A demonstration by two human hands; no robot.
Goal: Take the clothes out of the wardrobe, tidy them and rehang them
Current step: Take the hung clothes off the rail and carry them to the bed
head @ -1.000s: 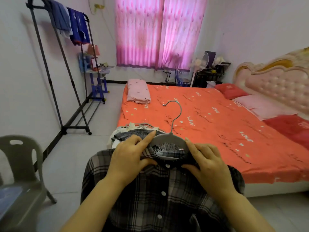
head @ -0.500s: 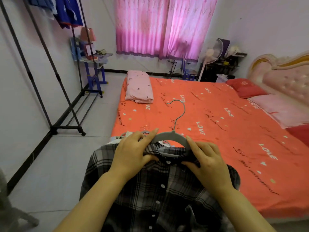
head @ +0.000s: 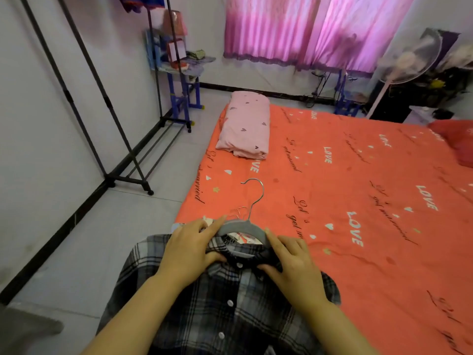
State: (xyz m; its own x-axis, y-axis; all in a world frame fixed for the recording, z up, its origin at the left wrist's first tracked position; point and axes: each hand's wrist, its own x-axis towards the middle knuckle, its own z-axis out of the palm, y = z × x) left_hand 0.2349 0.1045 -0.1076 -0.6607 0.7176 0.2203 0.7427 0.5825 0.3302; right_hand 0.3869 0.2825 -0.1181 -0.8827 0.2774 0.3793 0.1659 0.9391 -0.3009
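Observation:
A dark plaid shirt [head: 220, 308] with white buttons hangs in front of me on a grey hanger [head: 243, 228] with a metal hook. My left hand [head: 190, 248] grips the collar and the hanger's left shoulder. My right hand [head: 291, 261] grips the collar and the hanger's right shoulder. Behind the shirt, more clothes and hanger hooks lie on the near corner of the orange bed [head: 345, 190], mostly hidden. The black clothes rack [head: 107, 103] stands along the left wall, with blue garments [head: 139, 2] at its top edge.
A folded pink quilt [head: 247, 128] lies on the bed's far left corner. A blue shelf [head: 179, 70] with clutter stands past the rack. A fan [head: 407, 60] and dark desk are at the back right. Grey chair edge [head: 23, 326] at lower left.
My view has moved closer to the bed and tilted down, so the rack's top left the frame. Both hands keep their hold on the shirt collar and hanger.

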